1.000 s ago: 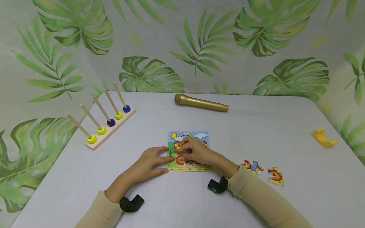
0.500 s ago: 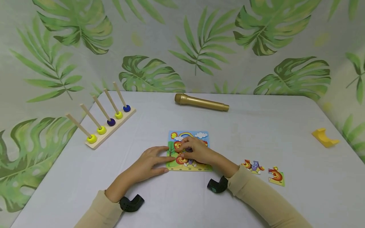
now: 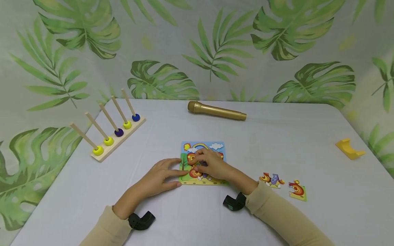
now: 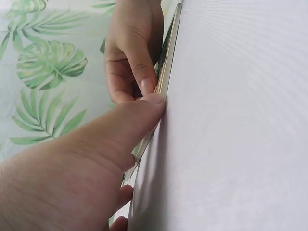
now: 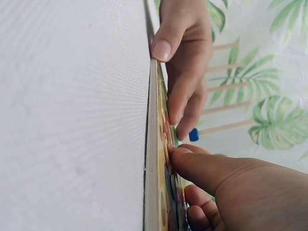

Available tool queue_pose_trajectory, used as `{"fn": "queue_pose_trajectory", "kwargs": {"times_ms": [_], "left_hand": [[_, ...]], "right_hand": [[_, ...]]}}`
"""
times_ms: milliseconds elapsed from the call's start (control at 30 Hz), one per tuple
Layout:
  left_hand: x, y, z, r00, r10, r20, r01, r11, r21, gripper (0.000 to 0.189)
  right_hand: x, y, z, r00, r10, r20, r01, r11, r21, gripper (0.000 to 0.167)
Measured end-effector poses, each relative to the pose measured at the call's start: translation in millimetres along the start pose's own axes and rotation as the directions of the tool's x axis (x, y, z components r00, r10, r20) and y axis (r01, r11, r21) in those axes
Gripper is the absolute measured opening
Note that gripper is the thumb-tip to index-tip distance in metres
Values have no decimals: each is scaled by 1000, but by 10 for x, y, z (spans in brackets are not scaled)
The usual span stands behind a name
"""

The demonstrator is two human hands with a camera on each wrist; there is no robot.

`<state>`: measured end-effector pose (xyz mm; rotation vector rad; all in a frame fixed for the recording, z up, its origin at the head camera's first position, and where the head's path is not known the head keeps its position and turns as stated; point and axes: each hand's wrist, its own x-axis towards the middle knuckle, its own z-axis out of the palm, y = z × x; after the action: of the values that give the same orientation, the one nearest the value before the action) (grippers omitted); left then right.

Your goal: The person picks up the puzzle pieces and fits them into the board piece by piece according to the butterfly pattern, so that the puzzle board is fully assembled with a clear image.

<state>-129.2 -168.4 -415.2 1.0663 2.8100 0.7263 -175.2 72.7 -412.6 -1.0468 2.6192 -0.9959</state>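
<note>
A colourful jigsaw puzzle board [image 3: 197,182], with a sun, a rainbow and red bear shapes, lies flat in the middle of the table in the head view. My left hand [image 3: 160,176] lies along its left side with fingers extended. Its thumb is at the near left corner and a fingertip reaches over the board. My right hand [image 3: 215,164] comes over the board from the right, thumb and index finger pinching a red and orange puzzle piece [image 3: 195,174] low on the board's left half. The right palm and fingers hide much of the picture's centre.
Two loose puzzle pieces, one purple and red [image 3: 272,180], the other red and green [image 3: 297,190], lie to the right. A gold microphone [image 3: 217,110] rests at the back. A pegged bead stand [image 3: 119,138] is left, a yellow curved block [image 3: 350,149] far right.
Both hands stay in place at the board. The right thumb and index finger shift only very slightly over the piece; the loose pieces lie as before.
</note>
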Motion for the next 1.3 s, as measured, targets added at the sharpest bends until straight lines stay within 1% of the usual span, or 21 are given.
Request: {"fn": "queue_pose_trajectory", "kwargs": {"times_ms": [100,167,267,333,400,467,500,567,633,733,800,867,1000,1167,1233,1300], "left_hand": [[-8,-5,-1,1000,-1,-2,1,1000,-2,37],[-9,-9,3,1000,1,-4,-1,1000,-5,37],[-9,-12,10,1000,2,-3,-2,1000,-10,37],[-9,-12,16,1000,-4,0,4,1000,-12,38],[-8,-9,22,1000,-12,5,12,1000,-15,38],[-10,-6,26,1000,-17,8,17,1000,-18,38],[-12,-4,27,1000,-20,8,20,1000,-20,38],[-14,-1,28,1000,-23,8,23,999,-21,38],[-17,0,27,1000,-25,6,26,999,-23,38],[-17,-1,23,1000,-24,4,24,999,-22,38],[-15,-1,20,1000,-23,3,23,1000,-20,38],[-15,1,22,1000,-23,4,23,1000,-18,38],[-10,4,19,1000,-27,8,27,999,-17,38],[-8,7,14,1000,-22,14,22,999,-26,38],[-8,7,14,1000,-23,15,23,999,-27,38],[-8,7,14,1000,-24,16,24,999,-27,38]], "right_hand": [[0,1,-10,1000,-8,13,8,999,32,29],[-11,1,-41,1000,-10,29,7,994,105,35],[-77,-26,-145,999,19,44,-29,973,229,45],[-156,-53,-253,999,31,23,-37,954,297,49],[-267,-76,-383,999,29,-29,-19,948,317,51],[-404,-71,-520,995,-4,-104,35,952,303,53],[-483,-65,-590,990,-9,-138,50,954,294,54],[-651,-32,-722,979,-27,-202,77,966,245,56],[-839,12,-837,969,-15,-248,63,980,189,60],[-1123,79,-961,957,46,-287,-3,989,149,65],[-1298,130,-1000,950,93,-298,-53,989,138,66],[-1447,193,-1011,946,124,-299,-86,987,137,67],[-1662,351,-975,947,149,-284,-121,986,116,68],[-1830,564,-899,952,215,-220,-202,976,80,67],[-1859,643,-872,955,219,-202,-211,976,61,65],[-1873,702,-851,960,203,-195,-199,979,41,62]]}}
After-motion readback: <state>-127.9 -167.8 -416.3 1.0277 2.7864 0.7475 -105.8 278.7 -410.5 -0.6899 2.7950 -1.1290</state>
